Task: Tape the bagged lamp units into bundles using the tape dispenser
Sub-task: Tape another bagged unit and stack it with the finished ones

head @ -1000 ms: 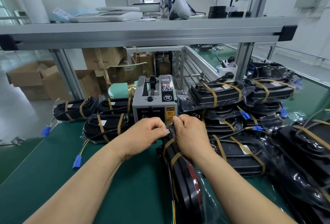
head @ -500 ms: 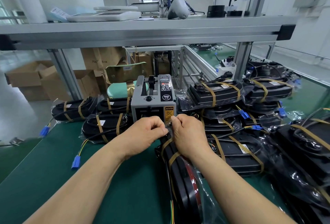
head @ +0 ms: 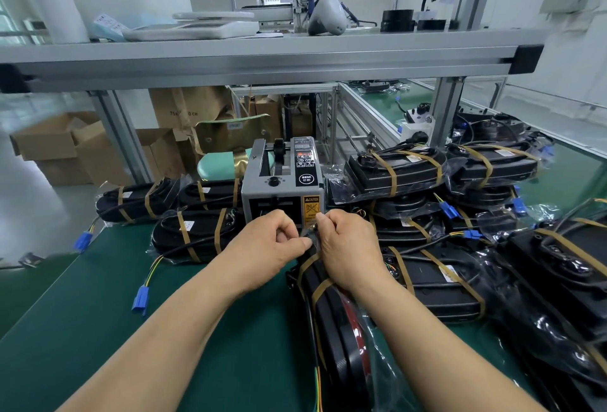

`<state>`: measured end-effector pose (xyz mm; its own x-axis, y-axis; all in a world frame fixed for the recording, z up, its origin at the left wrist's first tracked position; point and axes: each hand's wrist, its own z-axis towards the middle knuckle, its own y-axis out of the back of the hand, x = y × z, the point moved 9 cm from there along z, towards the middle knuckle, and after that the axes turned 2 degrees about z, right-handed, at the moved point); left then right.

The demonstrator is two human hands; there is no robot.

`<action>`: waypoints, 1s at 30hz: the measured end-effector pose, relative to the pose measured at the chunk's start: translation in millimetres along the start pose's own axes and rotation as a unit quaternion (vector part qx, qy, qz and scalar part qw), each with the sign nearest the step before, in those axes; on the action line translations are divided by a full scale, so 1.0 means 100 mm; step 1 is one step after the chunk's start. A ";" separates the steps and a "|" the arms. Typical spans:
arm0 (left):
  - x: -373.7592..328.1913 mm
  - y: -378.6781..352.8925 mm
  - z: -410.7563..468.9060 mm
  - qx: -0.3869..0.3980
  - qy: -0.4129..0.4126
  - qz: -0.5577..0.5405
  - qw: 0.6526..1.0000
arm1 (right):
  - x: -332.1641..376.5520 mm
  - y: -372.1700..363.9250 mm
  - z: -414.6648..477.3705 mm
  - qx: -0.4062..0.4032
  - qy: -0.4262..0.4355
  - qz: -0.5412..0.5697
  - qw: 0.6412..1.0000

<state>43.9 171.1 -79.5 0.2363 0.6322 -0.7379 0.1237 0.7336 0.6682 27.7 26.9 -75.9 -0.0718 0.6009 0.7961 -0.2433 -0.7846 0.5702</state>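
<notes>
Head view looks down on a green table [head: 82, 329]. On the left lie black lamp bundles [head: 193, 234] in clear bags, each with brown tape bands round it. A blue plug [head: 140, 300] on thin wires sits on the table near them. In the middle stands the grey tape dispenser [head: 282, 185], with a yellow sticker on its front. Right in front of it the two hands come together. The left hand [head: 266, 247] has its fingers curled and pinches the clear bag at the far end of the bagged lamp unit [head: 338, 346]. The right hand [head: 348, 247] is curled too and pinches the same bit of bag, just beside the left. This unit is long, black and shiny with a red strip. It stands on its edge on the table, running from the hands back toward the person, with two brown tape bands near its far end. To the right is a big pile of taped units [head: 427, 280], stacked on each other.
</notes>
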 end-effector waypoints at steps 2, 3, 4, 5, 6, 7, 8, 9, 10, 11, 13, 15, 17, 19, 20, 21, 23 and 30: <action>0.07 -0.04 -0.01 -0.021 0.038 -0.066 0.997 | 0.02 -0.01 -0.01 0.000 0.004 -0.006 1.000; 0.10 -0.08 -0.02 -0.031 0.059 -0.107 0.992 | 0.03 -0.02 -0.01 0.001 0.005 -0.012 1.000; 0.13 -0.13 -0.03 -0.038 0.082 -0.153 0.984 | 0.04 -0.03 -0.01 0.002 0.006 -0.018 1.000; 0.16 -0.18 -0.05 -0.042 0.105 -0.200 0.973 | 0.05 -0.04 -0.01 0.003 0.007 -0.021 1.000; 0.18 -0.23 -0.07 -0.043 0.122 -0.246 0.961 | 0.04 -0.03 -0.01 0.001 0.007 -0.021 1.000; 0.20 -0.28 -0.08 -0.043 0.135 -0.284 0.948 | 0.03 -0.02 0.00 -0.002 0.007 -0.014 1.000; 0.21 -0.31 -0.10 -0.042 0.142 -0.311 0.939 | 0.01 -0.01 0.00 -0.004 0.006 -0.005 1.000; 0.22 -0.32 -0.11 -0.041 0.147 -0.327 0.933 | 0.00 -0.01 0.01 -0.004 0.005 0.002 1.000; 0.22 -0.33 -0.13 -0.040 0.150 -0.338 0.928 | -0.01 -0.01 0.01 -0.004 0.003 0.007 1.000; 0.23 -0.34 -0.15 -0.038 0.152 -0.348 0.924 | -0.02 -0.02 0.01 -0.004 0.002 0.011 1.000; 0.25 -0.34 -0.18 -0.025 0.153 -0.372 0.915 | -0.03 -0.03 0.01 -0.006 0.002 0.016 1.000; 0.23 -0.34 -0.21 -0.005 0.149 -0.394 0.907 | -0.04 -0.02 0.02 -0.011 -0.002 0.020 1.000; 0.21 -0.32 -0.24 -0.006 0.151 -0.404 0.902 | -0.03 -0.02 0.01 -0.010 -0.008 0.027 1.000; 0.21 -0.28 -0.27 -0.026 0.156 -0.400 0.903 | -0.02 -0.07 -0.01 0.023 -0.026 0.006 0.999; 0.21 -0.26 -0.29 -0.036 0.156 -0.394 0.905 | -0.03 -0.11 -0.03 0.057 -0.044 -0.015 0.997; 0.19 -0.26 -0.32 -0.045 0.152 -0.385 0.909 | -0.07 -0.15 -0.06 0.096 -0.071 -0.028 0.992; 0.09 -0.27 -0.39 -0.049 0.127 -0.361 0.923 | -0.16 -0.19 -0.18 0.165 -0.135 -0.015 0.977; -0.96 0.15 -0.72 -0.171 -0.143 -0.119 0.968 | 0.30 0.17 -0.53 0.174 -0.012 0.326 0.929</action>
<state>-46.4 139.7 -5.3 0.5032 0.3757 -0.7782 -0.1067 0.9206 0.3755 -29.4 39.4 -53.3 -0.0714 -0.0198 0.9973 0.1712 -0.9852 -0.0073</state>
